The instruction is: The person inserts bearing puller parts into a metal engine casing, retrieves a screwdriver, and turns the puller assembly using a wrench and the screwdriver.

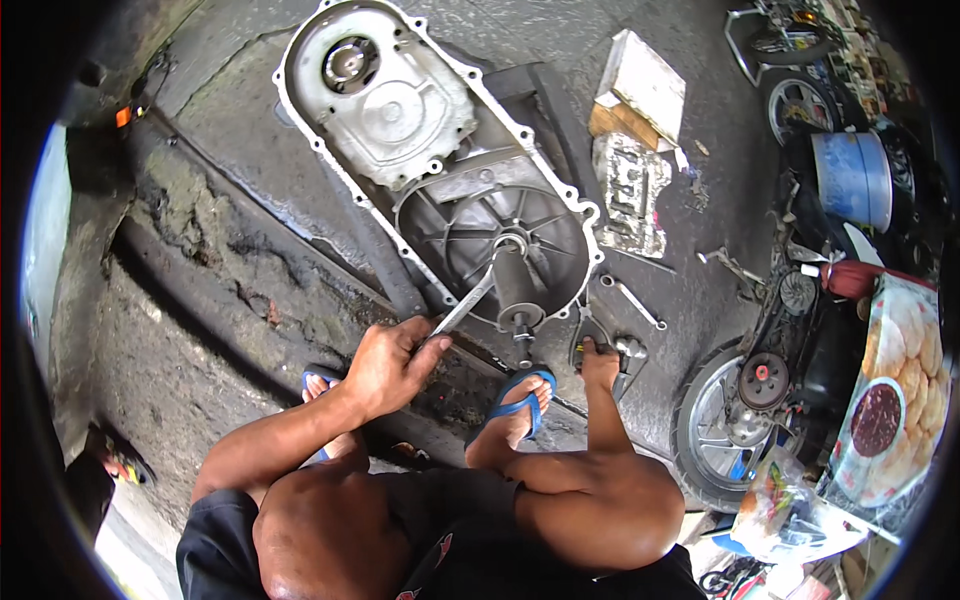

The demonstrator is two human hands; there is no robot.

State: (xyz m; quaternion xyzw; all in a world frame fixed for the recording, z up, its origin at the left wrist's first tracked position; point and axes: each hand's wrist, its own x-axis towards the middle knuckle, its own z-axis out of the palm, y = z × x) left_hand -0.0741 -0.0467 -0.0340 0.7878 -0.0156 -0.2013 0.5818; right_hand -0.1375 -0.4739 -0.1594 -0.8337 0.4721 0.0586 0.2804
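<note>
My left hand is closed around a steel wrench. The wrench's far end meets a dark cylindrical puller-like tool, which stands on the hub in the round ribbed end of a large metal engine casing. A threaded bolt sticks out of the cylinder's near end. To the right, low by the ground, my right hand has its fingers curled down among the tools. It touches dark-handled pliers, and a hammer-like tool lies just beside it. What its fingers hold is partly hidden.
Right of the casing lie a combination wrench, a dirty metal part and a white box. A motorcycle wheel and a blue bucket stand farther right. My sandalled feet are close below the casing; a ledge runs along the left.
</note>
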